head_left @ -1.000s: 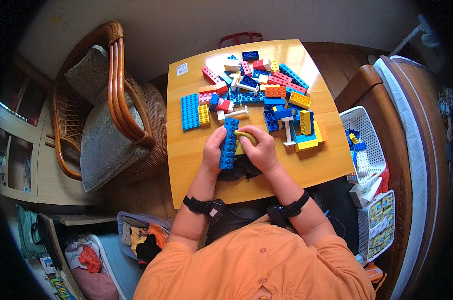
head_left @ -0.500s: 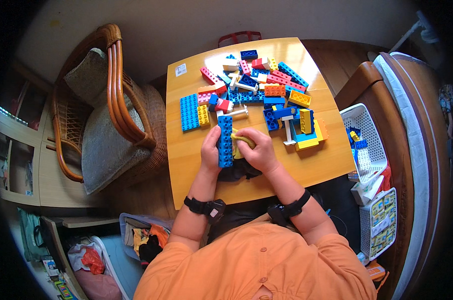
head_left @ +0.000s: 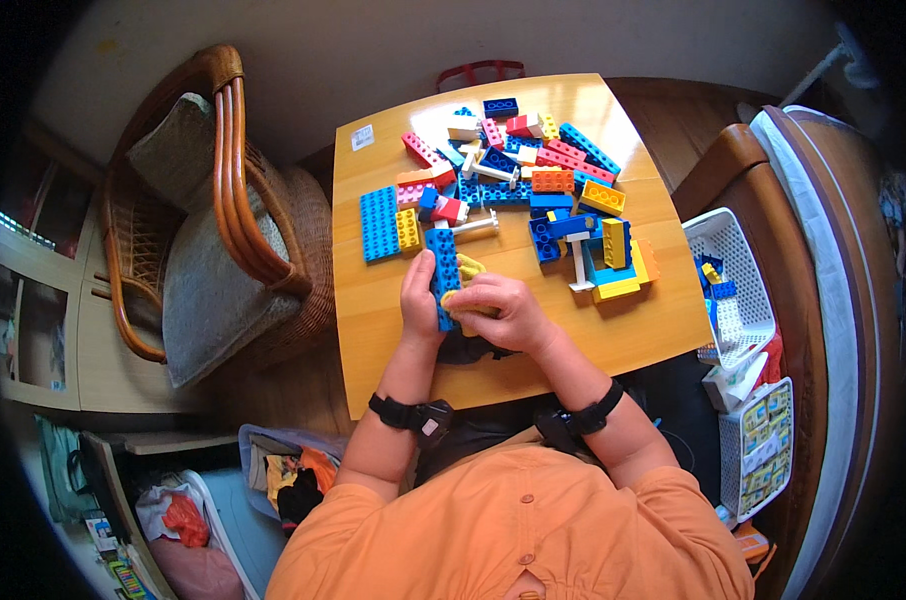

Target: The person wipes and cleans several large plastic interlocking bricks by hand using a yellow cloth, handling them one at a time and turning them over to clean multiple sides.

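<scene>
My left hand (head_left: 418,298) is closed on the left side of a long blue toy brick (head_left: 443,262), held studs up over the near part of the table. In my right hand (head_left: 501,308) is a soft yellow cloth (head_left: 470,266), bunched under the fingers. The right fingertips press a bit of it onto the brick's studs towards the near end. Part of the cloth is hidden behind the fingers. Just beyond the brick lie a red-and-white brick piece (head_left: 451,211) and a white post-shaped piece (head_left: 478,223).
Many loose bricks cover the far half of the wooden table (head_left: 533,365). A yellow-and-blue built piece (head_left: 613,290) stands at the right, a blue plate (head_left: 379,225) lies at the left. White baskets (head_left: 748,350) stand beyond the right edge; a rattan chair (head_left: 223,270) is on the left.
My right hand has shifted left, bringing the cloth from beside the brick onto its studs. The blue brick has tilted and moved slightly left in my left hand.
</scene>
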A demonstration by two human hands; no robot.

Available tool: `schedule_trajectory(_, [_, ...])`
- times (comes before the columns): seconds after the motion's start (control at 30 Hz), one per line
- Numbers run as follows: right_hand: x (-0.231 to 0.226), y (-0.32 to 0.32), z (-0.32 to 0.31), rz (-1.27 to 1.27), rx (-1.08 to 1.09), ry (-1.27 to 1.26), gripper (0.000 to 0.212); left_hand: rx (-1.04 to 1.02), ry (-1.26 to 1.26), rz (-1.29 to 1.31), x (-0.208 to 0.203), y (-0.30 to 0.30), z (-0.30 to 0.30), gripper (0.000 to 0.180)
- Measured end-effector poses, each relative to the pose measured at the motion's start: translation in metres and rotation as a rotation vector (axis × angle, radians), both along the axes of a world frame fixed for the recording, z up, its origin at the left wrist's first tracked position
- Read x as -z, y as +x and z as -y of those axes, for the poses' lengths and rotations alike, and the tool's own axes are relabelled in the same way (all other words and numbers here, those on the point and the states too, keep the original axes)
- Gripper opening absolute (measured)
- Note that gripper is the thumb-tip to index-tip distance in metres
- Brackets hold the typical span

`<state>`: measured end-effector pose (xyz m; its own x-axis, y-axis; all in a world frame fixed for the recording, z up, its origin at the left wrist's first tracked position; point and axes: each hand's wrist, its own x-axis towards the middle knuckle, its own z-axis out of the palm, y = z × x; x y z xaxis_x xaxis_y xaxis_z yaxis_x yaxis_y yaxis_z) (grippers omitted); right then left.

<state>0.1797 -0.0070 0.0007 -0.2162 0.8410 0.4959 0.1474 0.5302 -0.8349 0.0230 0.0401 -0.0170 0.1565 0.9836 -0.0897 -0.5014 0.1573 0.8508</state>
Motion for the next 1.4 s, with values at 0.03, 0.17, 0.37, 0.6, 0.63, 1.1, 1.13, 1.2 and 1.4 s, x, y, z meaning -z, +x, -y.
schedule_trajectory(0.03, [0.0,-0.001,0.001,-0.013,-0.033,-0.005,0.015,-0.004,-0.036,0.049,0.003,-0.003,-0.001,0.037])
schedule_trajectory(0.17, [-0.004,-0.002,0.004,-0.025,-0.086,0.021,0.016,0.042,-0.115,0.168,0.008,-0.011,-0.005,0.047])
schedule_trajectory(0.37, [-0.003,0.0,0.004,0.004,-0.061,-0.016,0.015,0.007,-0.142,0.251,-0.011,0.002,0.001,0.045])
schedule_trajectory(0.6, [-0.008,0.0,-0.004,0.146,0.567,0.123,0.028,0.008,0.076,0.063,-0.005,-0.005,0.006,0.043])
schedule_trajectory(0.63, [-0.015,-0.001,-0.001,0.154,0.526,0.159,0.032,-0.027,0.104,0.081,-0.013,0.0,0.009,0.041])
schedule_trajectory(1.1, [-0.028,0.078,0.052,-0.295,0.488,0.022,0.06,0.446,0.302,0.015,-0.017,0.01,0.014,0.058])
schedule_trajectory(1.13, [-0.01,0.107,0.056,-0.412,0.568,0.089,0.06,0.459,0.303,0.029,-0.014,0.013,0.011,0.058])
schedule_trajectory(1.2, [-0.034,0.144,0.071,-0.573,0.761,0.039,0.053,0.436,0.278,-0.112,-0.005,-0.001,0.009,0.056])
schedule_trajectory(1.4, [0.054,0.336,0.142,0.157,1.34,-0.267,0.052,0.43,0.263,-0.221,-0.01,0.01,0.011,0.045])
